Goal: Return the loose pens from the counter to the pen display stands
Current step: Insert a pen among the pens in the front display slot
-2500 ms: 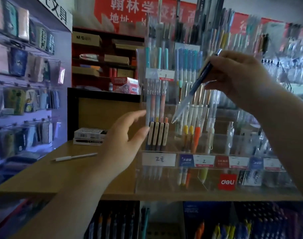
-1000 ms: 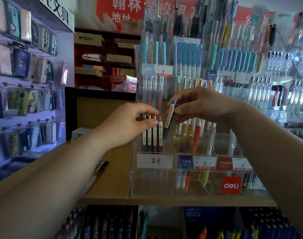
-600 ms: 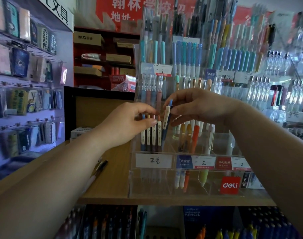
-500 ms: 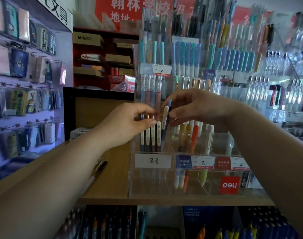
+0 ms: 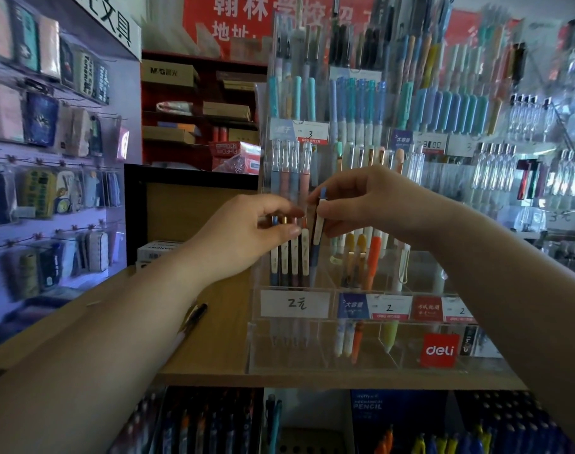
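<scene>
– Lower now, the pen [image 5: 318, 231] stands in the stand [image 5: 312, 362], left slot, right hand [image 5: 371, 204] pinching its top
– And the left hand [image 5: 247, 237] grips the row [image 5: 294, 253]; best slide it straight down beside them

A violet-lit wall rack [image 5: 50, 152] of hanging packets stood left of the left hand [image 5: 243, 237]; red shelves [image 5: 204, 59] of cardboard boxes and a red banner [image 5: 197, 14] rose beyond it.
</scene>
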The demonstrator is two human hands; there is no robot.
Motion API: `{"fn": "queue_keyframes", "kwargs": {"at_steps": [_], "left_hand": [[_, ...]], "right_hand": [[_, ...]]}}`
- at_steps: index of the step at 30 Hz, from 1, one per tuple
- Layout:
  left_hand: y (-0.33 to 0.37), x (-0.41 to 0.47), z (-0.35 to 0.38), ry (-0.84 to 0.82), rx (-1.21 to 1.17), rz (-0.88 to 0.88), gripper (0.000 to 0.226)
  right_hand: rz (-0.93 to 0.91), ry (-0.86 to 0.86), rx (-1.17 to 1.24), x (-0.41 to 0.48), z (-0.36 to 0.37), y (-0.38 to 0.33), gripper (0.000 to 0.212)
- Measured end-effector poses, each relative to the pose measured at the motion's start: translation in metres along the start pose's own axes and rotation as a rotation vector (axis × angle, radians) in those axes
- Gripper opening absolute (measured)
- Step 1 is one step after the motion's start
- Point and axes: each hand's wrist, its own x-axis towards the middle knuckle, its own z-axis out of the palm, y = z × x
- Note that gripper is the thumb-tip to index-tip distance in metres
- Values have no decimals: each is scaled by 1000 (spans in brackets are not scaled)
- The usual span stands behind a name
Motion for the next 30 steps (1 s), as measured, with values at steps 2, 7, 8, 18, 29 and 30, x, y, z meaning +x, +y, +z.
{"fn": "queue_keyframes", "kwargs": {"at_steps": [2, 7, 8, 18, 29, 30], "left_hand": [[-1, 0, 0, 17, -18, -3, 22], [-3, -1, 2, 46, -45, -45, 31], [-3, -1, 2, 50, -47, -48, 32], [-5, -1, 3, 85, -38, -36, 32], [-6, -6, 3, 137, -50, 63, 30], [-7, -8, 1, 155, -48, 65, 29]], "right_hand": [[15, -5, 4, -1, 0, 1, 9], [34, -45, -61, -1, 0, 2, 10], [34, -58, -111, 0, 1, 2, 10], [98, -134, -223, 4, 9, 9, 7], [18, -5, -243, 1, 6, 5, 20], [4, 22, -257, 0, 7, 2, 22]]}}
